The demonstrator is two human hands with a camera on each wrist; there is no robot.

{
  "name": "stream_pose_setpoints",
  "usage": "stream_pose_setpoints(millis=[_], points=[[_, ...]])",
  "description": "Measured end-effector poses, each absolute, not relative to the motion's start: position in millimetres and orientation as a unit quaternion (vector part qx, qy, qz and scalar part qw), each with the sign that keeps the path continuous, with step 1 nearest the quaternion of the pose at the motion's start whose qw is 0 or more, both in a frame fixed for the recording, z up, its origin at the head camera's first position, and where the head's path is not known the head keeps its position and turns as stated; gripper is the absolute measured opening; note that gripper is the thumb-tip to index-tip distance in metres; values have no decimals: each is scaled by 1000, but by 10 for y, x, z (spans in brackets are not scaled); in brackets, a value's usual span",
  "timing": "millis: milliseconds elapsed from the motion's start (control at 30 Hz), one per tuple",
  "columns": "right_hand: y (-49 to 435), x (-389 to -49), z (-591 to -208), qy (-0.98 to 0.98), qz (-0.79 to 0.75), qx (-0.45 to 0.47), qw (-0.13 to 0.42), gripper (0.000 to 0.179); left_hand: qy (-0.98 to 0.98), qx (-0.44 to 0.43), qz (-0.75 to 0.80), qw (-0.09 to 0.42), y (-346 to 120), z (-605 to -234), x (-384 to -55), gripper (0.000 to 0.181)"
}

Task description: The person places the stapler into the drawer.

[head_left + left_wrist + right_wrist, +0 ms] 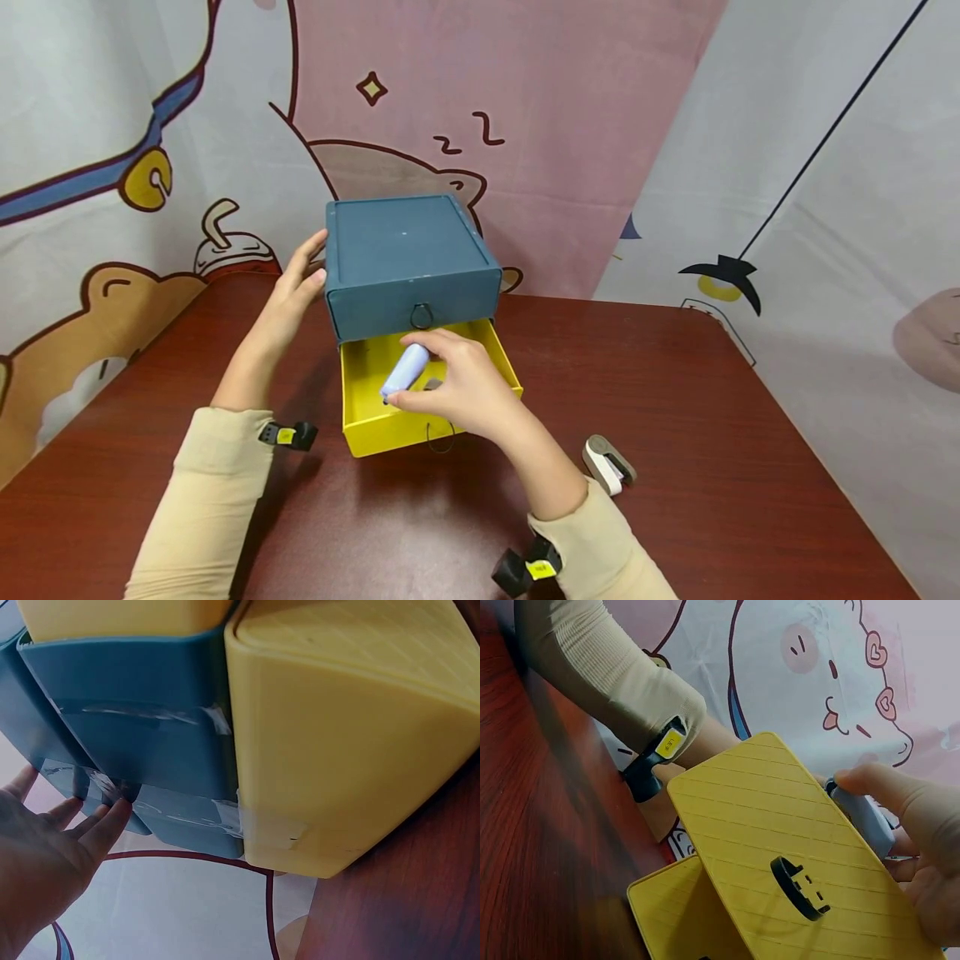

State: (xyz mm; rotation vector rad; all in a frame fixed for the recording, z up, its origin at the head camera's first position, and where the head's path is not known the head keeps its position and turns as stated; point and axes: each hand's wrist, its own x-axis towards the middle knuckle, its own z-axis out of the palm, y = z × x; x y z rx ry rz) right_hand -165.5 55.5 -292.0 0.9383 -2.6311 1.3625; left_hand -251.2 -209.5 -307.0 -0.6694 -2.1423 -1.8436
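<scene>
A small drawer unit (408,242) with a blue-grey top and front stands on the table, its yellow lower drawer (362,437) pulled out toward me. My left hand (288,300) rests its fingertips on the unit's left side, fingers fairly straight; the left wrist view shows them touching the teal wall (150,742). Over the open drawer, my right hand (468,379) pinches a short lavender rounded stick (406,369) with a dark tip between thumb and fingers. Its exact kind cannot be told. Inside the drawer lies a small grey item (432,384), partly hidden by the right hand.
A white and grey stapler (609,464) lies on the reddish-brown table (675,392), right of the drawer unit. Dark ring pulls (422,316) hang on the drawer fronts. Behind the table hangs a cartoon-printed cloth (555,150).
</scene>
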Motion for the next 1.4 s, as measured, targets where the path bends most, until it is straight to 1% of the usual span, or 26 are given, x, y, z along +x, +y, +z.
stream_pose_setpoints(millis=[267, 533, 700, 800, 967, 1100, 1233, 1400], points=[[513, -1639, -2911, -875, 389, 287, 15, 66, -733, -227, -630, 119, -2093, -3069, -2510, 60], [493, -1640, -2904, -892, 356, 279, 11, 67, -731, -230, -631, 121, -2094, -3071, -2515, 60], [501, -1636, -2907, -888, 367, 277, 0, 62, -734, -228, -629, 118, -2098, -3072, -2514, 60], [516, -1622, -2916, -883, 373, 286, 12, 55, -727, -229, -636, 117, -2097, -3075, -2514, 61], [575, -1564, -2959, -853, 400, 326, 75, 43, -721, -233, -642, 116, -2088, -3079, -2521, 61], [646, -1513, -3022, -802, 438, 377, 149, 36, -721, -235, -641, 118, -2082, -3074, -2523, 61], [717, -1482, -3074, -752, 454, 425, 217, 33, -725, -235, -637, 120, -2080, -3066, -2513, 60], [814, -1450, -3129, -711, 458, 464, 265, 31, -730, -231, -632, 120, -2083, -3073, -2513, 60]])
